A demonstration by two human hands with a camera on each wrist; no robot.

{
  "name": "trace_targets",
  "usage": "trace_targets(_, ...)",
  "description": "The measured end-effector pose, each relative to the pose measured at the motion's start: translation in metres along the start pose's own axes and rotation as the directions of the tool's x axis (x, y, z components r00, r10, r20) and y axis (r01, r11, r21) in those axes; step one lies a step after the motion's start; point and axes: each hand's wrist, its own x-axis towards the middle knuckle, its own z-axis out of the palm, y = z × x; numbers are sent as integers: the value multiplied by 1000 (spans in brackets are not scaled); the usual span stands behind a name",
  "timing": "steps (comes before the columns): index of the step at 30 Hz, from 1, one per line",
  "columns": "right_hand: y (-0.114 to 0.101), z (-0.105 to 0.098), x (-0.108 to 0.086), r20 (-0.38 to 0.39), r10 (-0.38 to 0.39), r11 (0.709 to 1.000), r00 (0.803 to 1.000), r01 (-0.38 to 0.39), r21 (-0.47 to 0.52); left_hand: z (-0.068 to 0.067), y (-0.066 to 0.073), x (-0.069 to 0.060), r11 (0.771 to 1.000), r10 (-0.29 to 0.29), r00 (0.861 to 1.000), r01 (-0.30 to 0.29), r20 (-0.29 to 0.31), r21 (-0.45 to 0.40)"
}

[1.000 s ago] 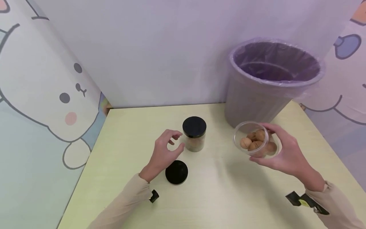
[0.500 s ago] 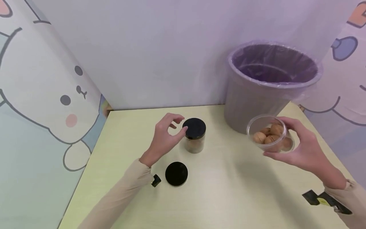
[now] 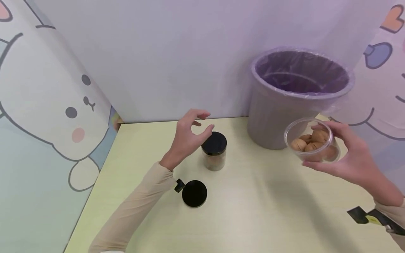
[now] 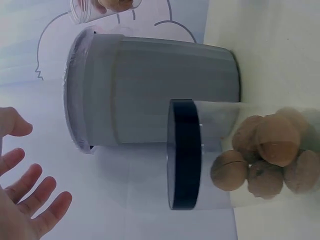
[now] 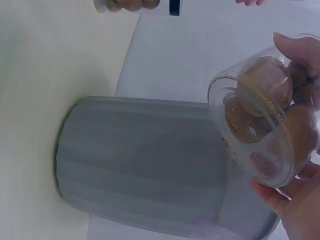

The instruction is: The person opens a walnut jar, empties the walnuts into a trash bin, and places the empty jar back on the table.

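Observation:
My right hand (image 3: 357, 158) grips a clear plastic jar (image 3: 285, 135) without a lid, raised above the table at the right and tilted with its mouth toward the left. Several walnuts (image 3: 311, 146) lie inside it; the right wrist view shows them behind the jar's clear bottom (image 5: 235, 135). My left hand (image 3: 190, 135) hovers with fingers curved and apart, holding nothing. Just under it stands a second clear jar (image 3: 214, 162), upright, capped with a black lid (image 4: 185, 155) and containing several walnuts (image 4: 277, 140). A loose black lid (image 3: 194, 193) lies flat nearer the front.
Behind the raised jar, at the table's back right, stands a large bin (image 3: 272, 119) lined with a clear bag. A pale wall (image 3: 158, 63) rises along the back edge of the table (image 3: 246, 218). Panels with cartoon prints flank both sides.
My right hand has carried the open jar rightward and slightly up. The left hand has risen away past the capped jar's lid, still holding nothing. Capped jar and loose lid stay put.

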Motion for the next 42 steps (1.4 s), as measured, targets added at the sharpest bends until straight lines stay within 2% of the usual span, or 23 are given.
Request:
trace_targets(4,1,-7,2,-11,17,1000,1000,-17,-2,-1,3,7,1000,19,1000,-19,-11,9)
trace_targets(8,5,-14,5,-24,-7,1000,1000,7,-10,0,4,14,1000,21,1000,-21,-6,12)
trace_targets(14,6,-24,13,-43,-28,999,999,27,-39,11,-24,25,999,41,999,-41,0,12)
trace_targets(15,5,-26,14,-44,-21,999,999,19,-43,14,-31,26,999,48,999,-48,0,12)
trace_targets(18,3,-32,16,-51,26,998,998,-28,-56,17,-36,34,998,58,998,-58,2,11)
trace_targets(21,1,-36,18,-74,77,995,994,-82,-60,21,-37,40,998,57,998,-57,0,13)
trace_targets(23,1,-39,20,-85,85,994,993,-91,-64,23,-37,45,998,57,998,-57,1,13)
trace_targets(30,6,-52,32,-78,-27,997,997,21,-74,31,-40,56,998,67,997,-66,25,-21)
trace_targets(36,3,-62,41,-124,5,996,992,-15,-85,45,-42,64,996,82,996,-81,26,-44)
trace_targets(40,16,-69,45,-158,0,999,987,-8,-51,57,-38,71,992,126,992,-125,16,-34)
trace_targets(42,33,-76,46,-166,-30,998,986,20,-60,64,-37,76,988,149,989,-149,10,-32)
